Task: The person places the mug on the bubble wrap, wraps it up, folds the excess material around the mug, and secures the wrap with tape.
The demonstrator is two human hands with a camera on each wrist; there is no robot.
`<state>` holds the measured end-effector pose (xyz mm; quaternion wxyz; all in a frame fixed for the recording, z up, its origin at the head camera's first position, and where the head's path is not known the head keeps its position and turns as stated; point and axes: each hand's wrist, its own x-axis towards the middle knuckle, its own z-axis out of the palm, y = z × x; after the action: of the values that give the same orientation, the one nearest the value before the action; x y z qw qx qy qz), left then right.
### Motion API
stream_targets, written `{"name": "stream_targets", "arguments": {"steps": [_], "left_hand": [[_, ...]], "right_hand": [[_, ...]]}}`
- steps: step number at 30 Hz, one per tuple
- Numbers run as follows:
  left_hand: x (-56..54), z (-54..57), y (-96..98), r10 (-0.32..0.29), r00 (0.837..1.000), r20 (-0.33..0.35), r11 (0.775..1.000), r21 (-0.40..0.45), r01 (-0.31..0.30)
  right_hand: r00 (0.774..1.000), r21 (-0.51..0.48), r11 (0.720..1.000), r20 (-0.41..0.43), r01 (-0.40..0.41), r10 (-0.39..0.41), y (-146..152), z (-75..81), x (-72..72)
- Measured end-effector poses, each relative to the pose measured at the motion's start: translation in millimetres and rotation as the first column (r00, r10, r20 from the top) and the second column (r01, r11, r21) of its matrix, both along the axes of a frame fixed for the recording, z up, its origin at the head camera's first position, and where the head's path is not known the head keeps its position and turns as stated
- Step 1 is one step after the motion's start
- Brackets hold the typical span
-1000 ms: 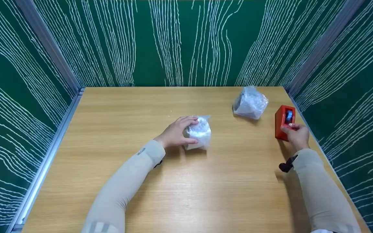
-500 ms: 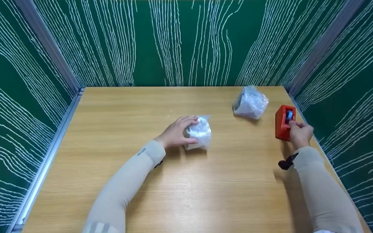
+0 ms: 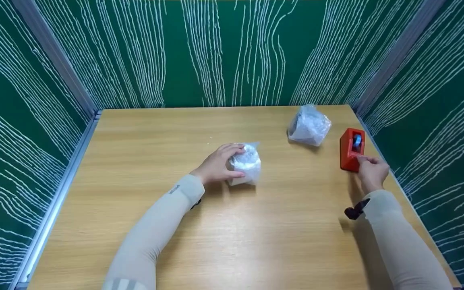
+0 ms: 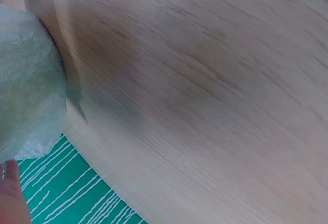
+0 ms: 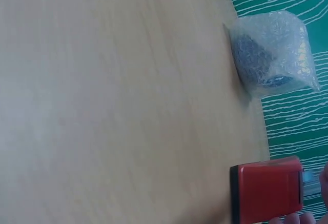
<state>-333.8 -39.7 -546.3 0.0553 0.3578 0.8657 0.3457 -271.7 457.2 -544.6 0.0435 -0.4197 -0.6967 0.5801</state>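
Observation:
My left hand (image 3: pixel 219 163) grips a bubble-wrapped bundle (image 3: pixel 249 163) near the middle of the table, thumb on its near side and fingers over its far side. In the left wrist view the wrapped bundle (image 4: pixel 31 80) fills the left edge, with a fingertip just below it. At the table's right side stands a red tape dispenser (image 3: pixel 345 155) with a bluish tape roll (image 3: pixel 357 140) in it. My right hand (image 3: pixel 373 173) is at the dispenser's near end, thumb and fingers pinching the tape. A clear strip of tape (image 5: pixel 311 187) shows beside the red body in the right wrist view.
A second bubble-wrapped bundle (image 3: pixel 309 125) sits at the back right, left of the dispenser; something dark shows through its wrap in the right wrist view. Green walls (image 3: pixel 248 52) with white lines enclose the wooden table (image 3: pixel 232 233) at the back and sides.
My right hand's fingertips have shifted up and right along the dispenser, then back down toward its near end. The left hand and its bundle stay put. The head view has tilted slightly.

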Motion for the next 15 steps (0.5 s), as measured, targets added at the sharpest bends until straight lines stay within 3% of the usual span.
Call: {"name": "stream_targets", "arguments": {"steps": [15], "left_hand": [[-0.3,-2.2,-0.4,0.012,1.0,0.023,1.0,0.014,-0.012]], "right_hand": [[0.998,-0.093,0.996,-0.059,0.003,-0.009,-5,-10.9,23.4]]}}
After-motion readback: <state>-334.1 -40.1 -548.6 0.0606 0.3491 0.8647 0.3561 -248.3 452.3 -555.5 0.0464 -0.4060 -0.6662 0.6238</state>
